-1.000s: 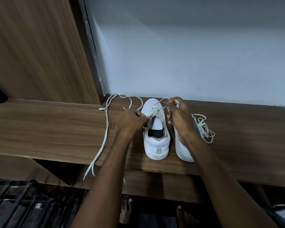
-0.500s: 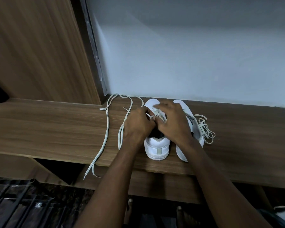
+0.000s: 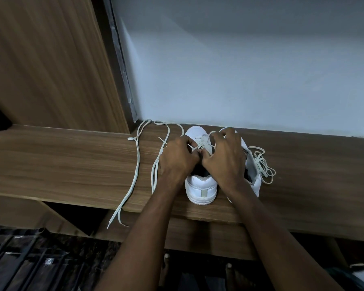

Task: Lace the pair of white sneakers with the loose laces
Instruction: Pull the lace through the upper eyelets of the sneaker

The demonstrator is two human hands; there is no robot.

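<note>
With left hand (image 3: 180, 156) and right hand (image 3: 225, 157) both pinching the lace (image 3: 200, 144) over the left sneaker (image 3: 201, 185) at frame centre, draw crossings evenly snug, untwisted.

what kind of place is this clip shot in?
Probably a home, at a built-in wooden counter set against a plain wall, with a wood panel at left. Bare feet show on the floor below, which fits indoors at home.
</note>
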